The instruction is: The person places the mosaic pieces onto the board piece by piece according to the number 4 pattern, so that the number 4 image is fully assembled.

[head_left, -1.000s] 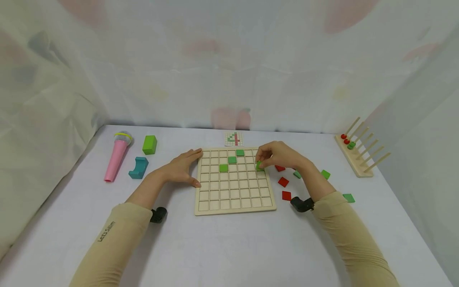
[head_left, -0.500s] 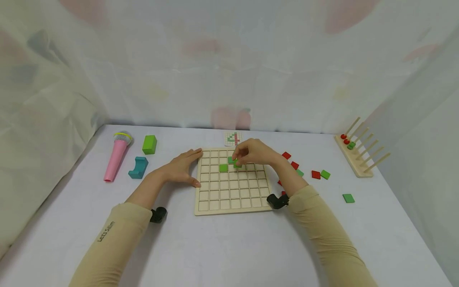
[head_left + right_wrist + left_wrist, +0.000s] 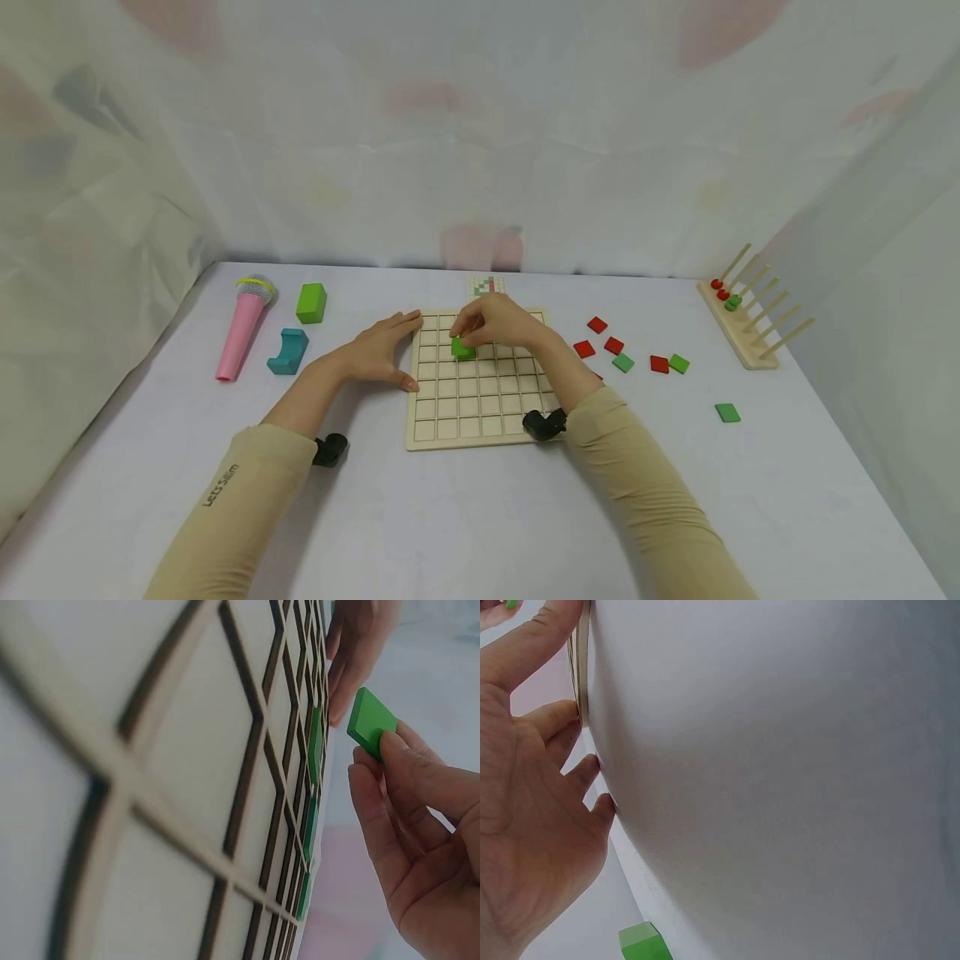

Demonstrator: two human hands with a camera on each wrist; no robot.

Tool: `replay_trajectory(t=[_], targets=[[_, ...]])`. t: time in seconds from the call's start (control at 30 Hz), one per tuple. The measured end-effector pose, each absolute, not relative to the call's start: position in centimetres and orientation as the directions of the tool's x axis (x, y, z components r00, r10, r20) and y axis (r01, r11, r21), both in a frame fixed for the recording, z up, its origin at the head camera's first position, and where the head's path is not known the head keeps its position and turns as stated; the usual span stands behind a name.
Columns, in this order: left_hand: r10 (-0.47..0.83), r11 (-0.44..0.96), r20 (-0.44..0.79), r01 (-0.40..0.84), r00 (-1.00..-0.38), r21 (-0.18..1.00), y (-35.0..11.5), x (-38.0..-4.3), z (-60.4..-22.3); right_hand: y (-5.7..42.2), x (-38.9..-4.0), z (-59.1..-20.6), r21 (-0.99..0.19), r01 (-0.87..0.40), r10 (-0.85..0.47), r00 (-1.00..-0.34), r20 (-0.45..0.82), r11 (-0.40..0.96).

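Note:
A wooden grid board (image 3: 468,406) lies flat on the white table. In the head view my left hand (image 3: 377,350) rests against the board's left edge, fingers and thumb spread; the left wrist view shows fingertips (image 3: 568,712) touching its rim. Above the board's upper left, my right hand (image 3: 497,321) pinches a green square tile (image 3: 369,724) between thumb and fingers. The right wrist view shows that tile tilted and apart from the grid. Green tiles (image 3: 315,746) sit in cells of the board, mostly hidden by my right hand in the head view.
A small pattern card (image 3: 486,286) lies behind the board. Red tiles (image 3: 597,325) and green tiles (image 3: 727,412) are scattered right of it. A pegged wooden stand (image 3: 738,325) is farther right. At left lie a pink microphone (image 3: 243,329), green block (image 3: 311,303) and teal arch block (image 3: 288,351).
My right hand has moved left across the board, carrying the green tile from its right side to the upper left. The left hand has stayed in place.

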State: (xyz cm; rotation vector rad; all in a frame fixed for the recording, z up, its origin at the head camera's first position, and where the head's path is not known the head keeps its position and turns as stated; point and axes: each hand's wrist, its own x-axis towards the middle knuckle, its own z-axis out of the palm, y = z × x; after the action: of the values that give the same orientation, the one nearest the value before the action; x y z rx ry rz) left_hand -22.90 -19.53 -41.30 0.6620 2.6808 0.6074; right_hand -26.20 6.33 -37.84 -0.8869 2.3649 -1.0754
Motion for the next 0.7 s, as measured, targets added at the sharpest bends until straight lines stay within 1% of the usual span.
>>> replay_trajectory(t=[0.13, 0.4, 0.7], targets=[[0.498, 0.803, -0.2, 0.361, -0.844, 0.474, -19.6, -22.9, -41.3, 5.4, -26.1, -38.0, -0.77, -0.385, -0.695, -0.711, -0.105, 0.509], [0.496, 0.8, -0.199, 0.355, -0.845, 0.483, -19.6, -22.8, -41.2, 3.9, -25.6, -38.0, -0.709, -0.411, -0.7, -0.695, -0.162, 0.573], [0.504, 0.794, -0.187, 0.368, -0.843, 0.484, -19.7, -22.9, -41.3, 3.4, -25.2, -38.2, -0.682, -0.427, -0.703, -0.688, -0.182, 0.594]])
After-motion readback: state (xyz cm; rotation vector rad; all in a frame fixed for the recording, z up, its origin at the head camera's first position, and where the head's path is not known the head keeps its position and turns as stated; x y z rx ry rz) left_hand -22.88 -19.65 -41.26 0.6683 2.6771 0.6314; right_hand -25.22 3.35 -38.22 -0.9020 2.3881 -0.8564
